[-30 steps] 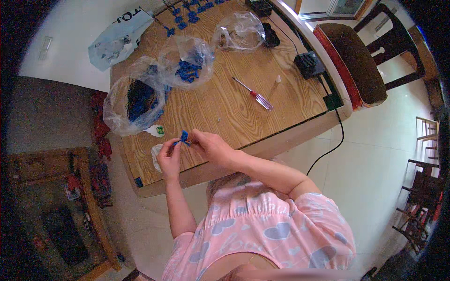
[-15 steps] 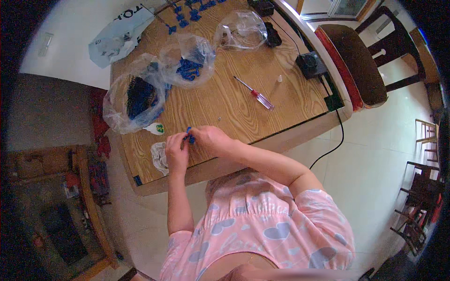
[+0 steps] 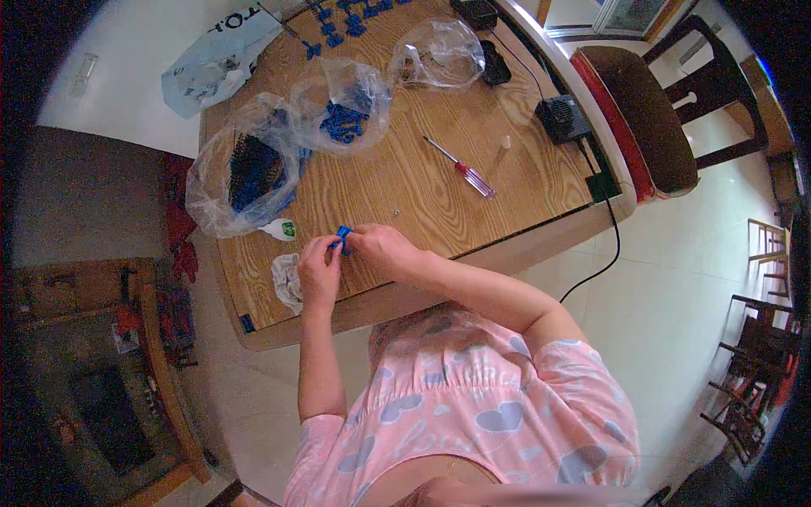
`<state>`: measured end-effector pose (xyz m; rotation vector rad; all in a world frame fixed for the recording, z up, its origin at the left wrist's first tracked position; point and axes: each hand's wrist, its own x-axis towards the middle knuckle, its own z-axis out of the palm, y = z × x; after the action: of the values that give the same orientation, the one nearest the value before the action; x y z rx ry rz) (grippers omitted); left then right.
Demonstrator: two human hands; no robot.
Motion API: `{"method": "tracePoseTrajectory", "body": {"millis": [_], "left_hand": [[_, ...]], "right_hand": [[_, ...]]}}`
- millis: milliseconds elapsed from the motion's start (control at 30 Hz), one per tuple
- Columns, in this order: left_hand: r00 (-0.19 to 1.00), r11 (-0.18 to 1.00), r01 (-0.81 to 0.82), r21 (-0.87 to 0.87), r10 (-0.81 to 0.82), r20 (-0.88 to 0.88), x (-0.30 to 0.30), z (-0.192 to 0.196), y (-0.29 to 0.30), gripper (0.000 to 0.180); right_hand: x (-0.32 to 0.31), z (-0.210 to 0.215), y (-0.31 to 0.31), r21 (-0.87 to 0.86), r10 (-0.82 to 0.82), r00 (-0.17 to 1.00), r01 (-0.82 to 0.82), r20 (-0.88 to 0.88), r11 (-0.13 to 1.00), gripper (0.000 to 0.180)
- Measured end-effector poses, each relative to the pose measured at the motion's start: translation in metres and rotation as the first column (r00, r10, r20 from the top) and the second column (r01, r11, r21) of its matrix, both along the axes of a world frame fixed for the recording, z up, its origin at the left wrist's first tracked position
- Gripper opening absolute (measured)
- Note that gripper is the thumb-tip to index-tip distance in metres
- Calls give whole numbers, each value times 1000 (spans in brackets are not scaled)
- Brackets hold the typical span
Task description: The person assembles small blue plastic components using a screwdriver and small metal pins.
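Near the front left of the table, a small blue ribbon bow (image 3: 343,237) is pinched between both hands. My left hand (image 3: 318,264) closes its fingertips on the bow's left side. From the right, my right hand (image 3: 382,249) grips it with bent fingers, which hide part of it. Just beyond my left hand lies a small white bottle (image 3: 280,229) with a green mark. A crumpled white tissue or cloth (image 3: 288,283) sits beside my left wrist.
Clear plastic bags hold dark spiky and blue pieces (image 3: 258,165) and small blue pieces (image 3: 342,122). Another clear bag (image 3: 439,55) stands farther back. Several blue bows (image 3: 334,34) line the far edge. A screwdriver (image 3: 460,169) and a black adapter (image 3: 562,118) with a cord lie right.
The blue bow has turned slightly between my fingers, and more of it shows above them. Both hands stay in nearly the same place.
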<state>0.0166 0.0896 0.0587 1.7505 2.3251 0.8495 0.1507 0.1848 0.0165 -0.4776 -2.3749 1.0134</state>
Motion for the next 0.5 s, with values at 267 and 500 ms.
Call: {"method": "tracePoseTrajectory", "body": {"millis": [267, 500], "left_hand": [[1000, 999, -2, -36, 1, -15, -4, -4, -1, 13], [993, 1000, 24, -21, -26, -117, -2, -3, -2, 12]], "right_hand": [[-5, 2, 1, -121, -50, 997, 55, 51, 991, 21], [-9, -3, -2, -19, -99, 994, 100, 52, 995, 23]]}}
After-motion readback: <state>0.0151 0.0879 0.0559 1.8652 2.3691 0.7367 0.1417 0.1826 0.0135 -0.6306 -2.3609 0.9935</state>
